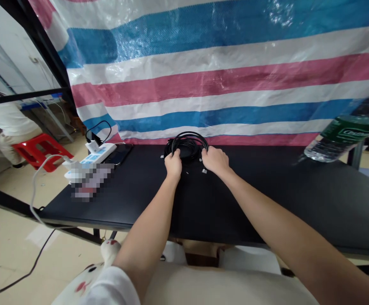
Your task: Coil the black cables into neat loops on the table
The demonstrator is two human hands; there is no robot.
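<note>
Two bare forearms reach up from the bottom of the frame over a black counter [267,203]. At centre, the left hand [173,164] and right hand [215,161] have fingers clamped on a coiled black cable [187,144]. A loose grip could let the coil spring open. Upper right, a water bottle [343,137] looms.

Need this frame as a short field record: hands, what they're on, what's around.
left hand: gripping the left side of the black cable coil
right hand: on the coil's right side
coil: lying on the black table, near the striped tarp
table left: white power strip, dark phone
table right: plastic water bottle, tilted
background left: another person on a red stool
</note>
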